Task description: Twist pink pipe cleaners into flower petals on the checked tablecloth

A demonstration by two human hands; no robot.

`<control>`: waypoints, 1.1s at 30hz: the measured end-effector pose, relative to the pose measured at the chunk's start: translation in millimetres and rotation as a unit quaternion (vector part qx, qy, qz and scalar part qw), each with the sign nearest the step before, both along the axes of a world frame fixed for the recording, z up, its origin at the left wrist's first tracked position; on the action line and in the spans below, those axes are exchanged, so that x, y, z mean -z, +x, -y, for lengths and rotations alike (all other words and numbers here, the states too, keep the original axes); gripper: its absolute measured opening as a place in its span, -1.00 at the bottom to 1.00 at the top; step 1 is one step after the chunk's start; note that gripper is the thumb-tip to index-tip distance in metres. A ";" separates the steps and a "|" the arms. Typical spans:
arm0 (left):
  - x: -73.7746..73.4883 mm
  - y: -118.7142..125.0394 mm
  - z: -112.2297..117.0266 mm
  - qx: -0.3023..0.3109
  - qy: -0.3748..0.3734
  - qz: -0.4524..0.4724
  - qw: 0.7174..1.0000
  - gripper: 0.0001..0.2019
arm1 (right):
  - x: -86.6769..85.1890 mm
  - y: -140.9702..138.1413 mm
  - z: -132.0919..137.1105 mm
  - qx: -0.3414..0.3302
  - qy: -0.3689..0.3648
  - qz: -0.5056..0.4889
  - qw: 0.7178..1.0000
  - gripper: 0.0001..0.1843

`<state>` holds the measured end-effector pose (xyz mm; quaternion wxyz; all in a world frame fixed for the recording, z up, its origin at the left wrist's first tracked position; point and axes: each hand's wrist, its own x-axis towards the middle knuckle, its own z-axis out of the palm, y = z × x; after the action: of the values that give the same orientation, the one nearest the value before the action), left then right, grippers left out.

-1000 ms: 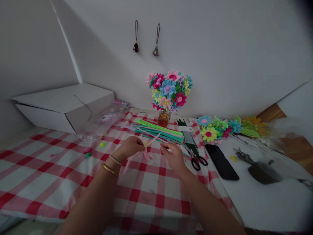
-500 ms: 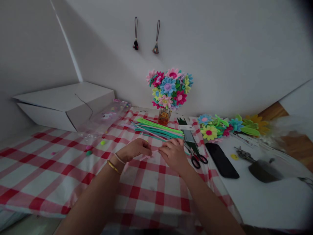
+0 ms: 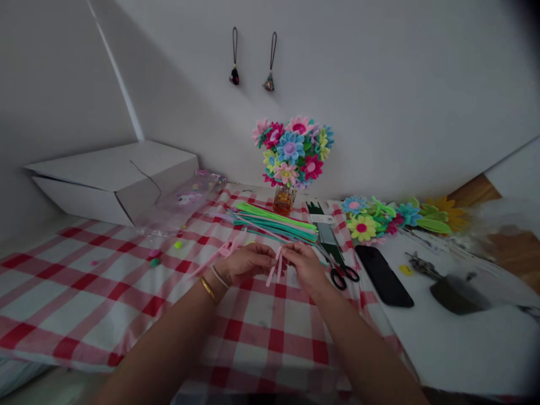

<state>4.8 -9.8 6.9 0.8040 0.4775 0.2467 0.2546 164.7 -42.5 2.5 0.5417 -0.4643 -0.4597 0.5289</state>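
Note:
Over the middle of the checked tablecloth, my left hand [image 3: 252, 262] and my right hand [image 3: 304, 266] meet with closed fingers. Between them is a bent pink pipe cleaner [image 3: 276, 270], its ends hanging down; both hands pinch it. More pink pipe cleaner pieces [image 3: 228, 247] lie just behind my left hand, partly hidden by it. Beyond my hands rests a bundle of green and teal pipe cleaners [image 3: 274, 222]. Scissors with black handles [image 3: 343, 275] lie to the right of my right hand.
A vase of pipe cleaner flowers [image 3: 291, 152] stands by the wall. More flowers [image 3: 379, 219], a black phone [image 3: 382, 275] and a dark green roll [image 3: 458, 293] are on the right. At left sit a white box [image 3: 118, 174], a clear bag [image 3: 181, 202] and small pom-poms [image 3: 155, 261].
The pink pipe cleaner is now raised and bent between my fingers. My left hand has moved right, closer to my right hand, uncovering pink pieces behind it.

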 end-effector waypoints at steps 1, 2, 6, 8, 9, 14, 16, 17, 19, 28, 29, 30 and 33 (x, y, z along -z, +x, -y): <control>0.4 2.0 1.5 0.003 -0.012 0.015 1.000 -0.87 | 0.8 -1.0 -0.1 0.000 -0.003 -0.025 1.000 -0.86; 0.6 3.7 2.8 0.005 -0.022 0.030 0.999 -0.87 | 1.3 -1.7 -0.1 0.001 -0.004 -0.044 0.999 -0.85; 1.5 10.3 7.4 -0.029 -0.045 0.083 0.995 -0.87 | 0.6 0.1 -0.2 0.018 -0.011 -0.073 0.997 -0.85; 2.3 13.7 9.2 -0.054 -0.039 0.082 0.994 -0.86 | 0.3 2.8 -0.9 0.038 -0.012 -0.054 0.998 -0.86; 2.8 15.2 9.7 -0.065 -0.029 0.072 0.995 -0.85 | 0.3 4.1 -1.4 0.048 -0.009 -0.038 0.998 -0.87; 2.8 18.4 7.5 -0.127 0.054 -0.012 0.990 -0.86 | -1.1 7.2 -1.7 0.047 0.027 0.106 0.993 -0.87; 2.0 16.9 5.2 -0.146 0.106 -0.054 0.982 -0.89 | -3.5 7.6 -0.5 0.043 0.061 0.198 0.977 -0.86; 1.6 15.7 4.1 -0.149 0.130 -0.073 0.978 -0.91 | -5.1 7.8 0.3 0.045 0.083 0.244 0.965 -0.86; 1.0 13.1 2.4 -0.140 0.158 -0.104 0.972 -0.93 | -8.1 8.3 1.8 0.043 0.135 0.326 0.935 -0.83; -2.0 12.0 3.8 -0.116 0.161 -0.116 0.973 -0.91 | -8.8 12.7 2.7 -0.027 0.087 0.324 0.942 -0.82; -1.9 12.4 4.0 -0.119 0.158 -0.117 0.973 -0.91 | -8.4 13.2 2.6 -0.037 0.079 0.319 0.944 -0.82; -1.5 12.6 4.1 -0.122 0.156 -0.121 0.973 -0.91 | -8.2 13.7 2.5 -0.047 0.075 0.319 0.944 -0.83; 0.8 12.7 3.7 -0.119 0.168 -0.142 0.968 -0.94 | -8.3 14.6 2.9 -0.070 0.069 0.337 0.936 -0.86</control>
<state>17.5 -13.5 6.1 0.6332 0.6040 0.3672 0.3153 179.4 -45.4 10.7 0.3474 -0.5432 -0.6822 0.3447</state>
